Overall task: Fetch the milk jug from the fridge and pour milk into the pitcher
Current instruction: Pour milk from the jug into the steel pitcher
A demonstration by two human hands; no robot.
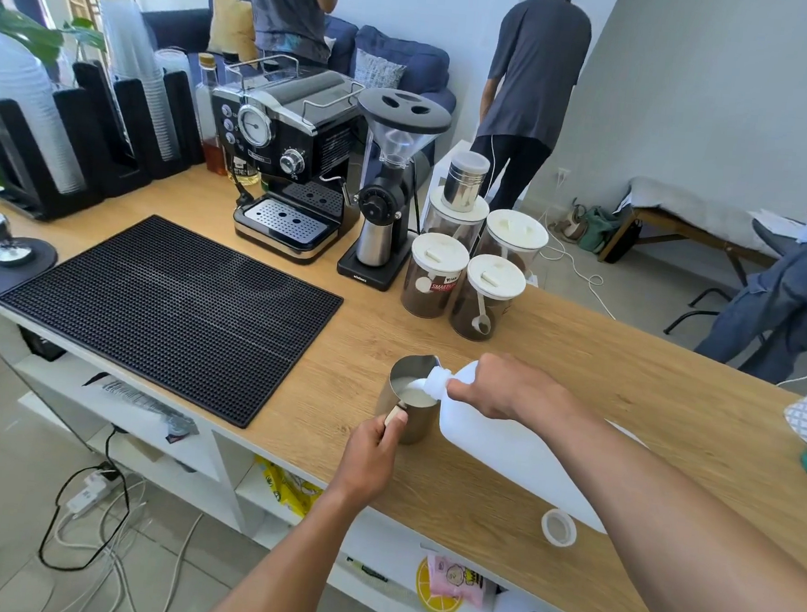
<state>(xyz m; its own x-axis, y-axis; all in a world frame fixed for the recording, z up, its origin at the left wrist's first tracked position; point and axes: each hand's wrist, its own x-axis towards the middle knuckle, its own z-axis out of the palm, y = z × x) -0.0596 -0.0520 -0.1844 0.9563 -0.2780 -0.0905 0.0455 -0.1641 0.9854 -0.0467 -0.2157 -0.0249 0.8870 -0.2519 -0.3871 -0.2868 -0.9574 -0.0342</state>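
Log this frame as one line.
phase: pouring | right hand: tilting milk jug | left hand: holding pitcher handle | cap: on counter

We can read little here: on the red label of the front-left coffee canister we make out "SMART", with the letters after it cut off by the curve. Small white lettering on the grinder's base is too small for us to read
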